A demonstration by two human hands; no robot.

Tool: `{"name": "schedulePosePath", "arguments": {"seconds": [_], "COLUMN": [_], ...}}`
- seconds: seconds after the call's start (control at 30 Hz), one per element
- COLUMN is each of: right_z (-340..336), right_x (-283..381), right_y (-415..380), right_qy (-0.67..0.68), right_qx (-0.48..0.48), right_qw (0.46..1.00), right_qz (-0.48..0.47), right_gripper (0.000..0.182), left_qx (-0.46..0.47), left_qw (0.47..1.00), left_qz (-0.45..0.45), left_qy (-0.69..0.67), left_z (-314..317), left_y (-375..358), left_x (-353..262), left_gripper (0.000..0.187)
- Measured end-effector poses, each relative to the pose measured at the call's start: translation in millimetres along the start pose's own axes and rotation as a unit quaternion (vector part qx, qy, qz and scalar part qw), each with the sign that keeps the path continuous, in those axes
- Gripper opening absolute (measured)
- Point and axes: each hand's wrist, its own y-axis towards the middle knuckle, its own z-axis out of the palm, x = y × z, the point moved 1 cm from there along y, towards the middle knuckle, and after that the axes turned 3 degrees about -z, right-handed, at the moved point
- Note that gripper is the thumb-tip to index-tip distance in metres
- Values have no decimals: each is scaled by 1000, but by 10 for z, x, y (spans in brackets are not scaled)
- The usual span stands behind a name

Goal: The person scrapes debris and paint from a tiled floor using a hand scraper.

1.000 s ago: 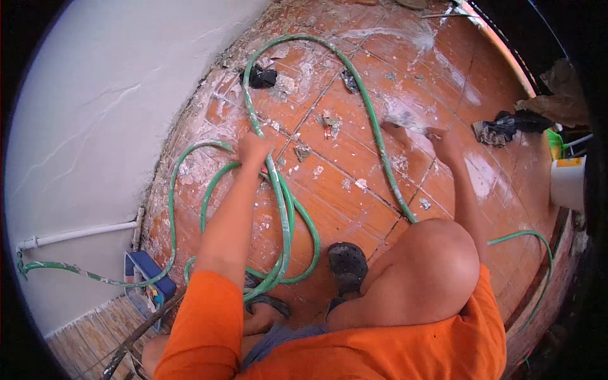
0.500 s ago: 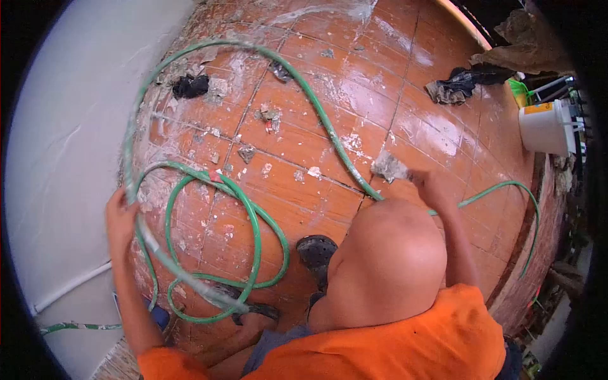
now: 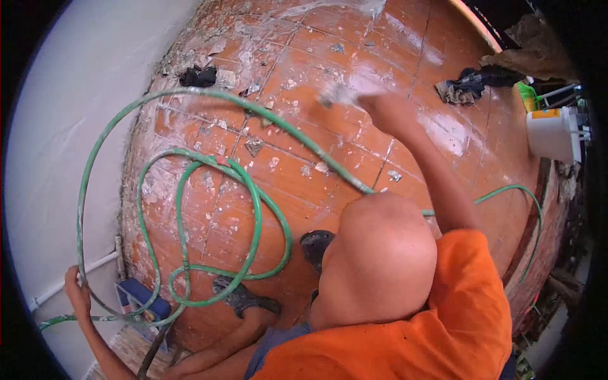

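Observation:
A long green hose [image 3: 258, 209] lies in loops over the tiled floor, and one big arc of it is raised off the floor at the left. My left hand [image 3: 77, 292], far out by the wall, is closed round that raised part. My right hand [image 3: 380, 113] is stretched forward over the floor, smeared by motion, with its fingers on a crumpled whitish-grey piece [image 3: 339, 95]; I cannot tell whether that is cloth or paper. The hose runs behind my bent knee [image 3: 389, 253] and comes out again on the right.
Paint flakes and scraps litter the orange tiles [image 3: 310, 215]. Black crumpled rags [image 3: 198, 76] lie near the wall, and a dark bundle [image 3: 465, 85] at upper right. A white bucket [image 3: 554, 134] stands at the right edge. A blue object [image 3: 142, 297] and a white pipe [image 3: 76, 278] are at left.
My left hand has moved down and left, pulling the raised hose loop toward the wall. My right hand has swung forward and left with the crumpled piece, away from my knee.

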Motion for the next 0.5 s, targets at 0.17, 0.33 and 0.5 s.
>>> {"name": "schedulePosePath", "arguments": {"seconds": [0.17,0.33,0.5], "right_z": [160,586,520], "right_x": [-437,-186,191], "right_y": [-1302,-1346,-298], "right_qy": [-1,23,-56], "right_qx": [72,74,35], "right_qw": [995,997,996], "right_qz": [72,17,-56], "right_gripper": [26,21,16], "left_qx": [105,110,123], "left_qw": [990,950,901], "left_qz": [-19,-72,-166], "left_qy": [90,284,381], "left_z": [46,210,150], "left_y": [-39,170,56], "left_x": [-55,313,1184], "left_gripper": [41,31,21]}}
